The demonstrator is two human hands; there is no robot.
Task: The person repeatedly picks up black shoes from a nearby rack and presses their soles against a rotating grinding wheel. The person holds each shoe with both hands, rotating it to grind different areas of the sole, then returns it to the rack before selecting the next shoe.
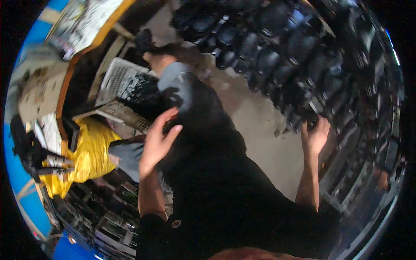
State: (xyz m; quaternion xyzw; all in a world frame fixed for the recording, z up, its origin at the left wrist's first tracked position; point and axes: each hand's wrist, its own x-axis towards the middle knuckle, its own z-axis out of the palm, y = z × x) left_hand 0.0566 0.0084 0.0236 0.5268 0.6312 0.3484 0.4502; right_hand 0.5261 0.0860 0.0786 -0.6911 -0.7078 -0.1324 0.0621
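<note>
My left hand (158, 142) is raised over my lap with the thumb apart from the fingers, and nothing shows in it. To the right, my right hand (315, 135) is at the near edge of a big mass of glossy black shoe-like items (268, 58). Its thumb and fingers curl around the end of one dark shoe-like item (311, 118); blur and shadow hide its exact form. Ahead of my left hand, a white plastic basket (112, 80) holds small black pieces (141, 89).
A yellow plastic bag (93, 151) sits at the left, below a workbench with an orange edge (102, 37). A slatted crate (123, 115) stands beside the basket. Dark racks (115, 225) are at lower left. Grey floor (260, 125) separates my legs from the black items.
</note>
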